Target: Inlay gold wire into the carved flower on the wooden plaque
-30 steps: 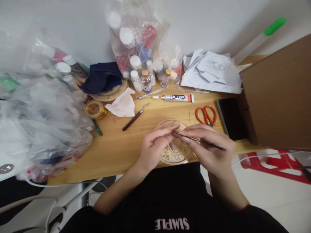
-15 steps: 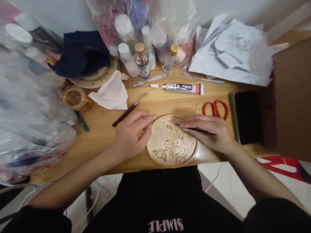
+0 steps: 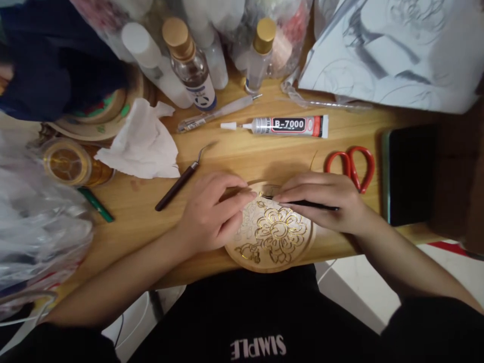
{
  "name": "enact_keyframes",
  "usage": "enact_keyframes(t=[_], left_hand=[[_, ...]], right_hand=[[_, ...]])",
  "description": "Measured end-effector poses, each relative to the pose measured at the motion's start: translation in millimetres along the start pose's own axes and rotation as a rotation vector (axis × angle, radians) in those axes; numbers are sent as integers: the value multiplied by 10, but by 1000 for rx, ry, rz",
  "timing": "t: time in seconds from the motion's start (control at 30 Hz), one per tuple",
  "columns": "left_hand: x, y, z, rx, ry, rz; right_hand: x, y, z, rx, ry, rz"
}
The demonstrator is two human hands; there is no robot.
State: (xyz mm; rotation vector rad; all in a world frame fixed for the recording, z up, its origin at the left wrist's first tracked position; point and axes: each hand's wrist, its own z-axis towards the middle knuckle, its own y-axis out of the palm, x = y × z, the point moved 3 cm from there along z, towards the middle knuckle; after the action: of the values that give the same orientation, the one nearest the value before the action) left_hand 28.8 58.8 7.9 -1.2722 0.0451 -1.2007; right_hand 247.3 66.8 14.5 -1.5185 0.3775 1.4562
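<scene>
A round wooden disc (image 3: pixel 270 262) lies at the table's front edge, with a flower outlined in gold and fainter drawn lines at its left. Pinched in my right hand (image 3: pixel 321 201) is a thin dark tool (image 3: pixel 313 204), probably tweezers, its tip over the disc's upper part. My left hand (image 3: pixel 215 212) rests on the disc's left side, fingers bent together, fingertips near the tool's tip; whether they hold anything is too small to make out. A dark-handled hooked tool (image 3: pixel 177 186) lies left of my left hand.
Behind the disc lie a B-7000 glue tube (image 3: pixel 289 125) and a clear pen (image 3: pixel 219 113). Red scissors (image 3: pixel 352 166) and a black phone (image 3: pixel 410 176) are at right. Bottles (image 3: pixel 192 70) and printed papers (image 3: pixel 389 55) stand or lie behind; a gold thread spool (image 3: pixel 68 162) is left.
The view has moved closer to the table. My left fingertips have moved further over the disc, and the dark tool's tip has shifted slightly left toward them.
</scene>
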Motion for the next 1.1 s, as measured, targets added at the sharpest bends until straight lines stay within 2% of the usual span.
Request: enact_keyframes(t=[0.2, 0.43, 0.63, 0.8, 1.1], left_hand=[[1, 8, -1, -17, -6, 19], [3, 9, -1, -46, -16, 26], [3, 16, 14, -53, -19, 36], [0, 16, 19, -44, -2, 35], [-3, 16, 4, -54, 0, 49]], right_hand=[[15, -16, 6, -1, 11, 31], [43, 4, 15, -27, 96, 64], [45, 0, 44, -18, 73, 99], [70, -8, 49, -31, 153, 120], [36, -31, 39, 0, 110, 92]])
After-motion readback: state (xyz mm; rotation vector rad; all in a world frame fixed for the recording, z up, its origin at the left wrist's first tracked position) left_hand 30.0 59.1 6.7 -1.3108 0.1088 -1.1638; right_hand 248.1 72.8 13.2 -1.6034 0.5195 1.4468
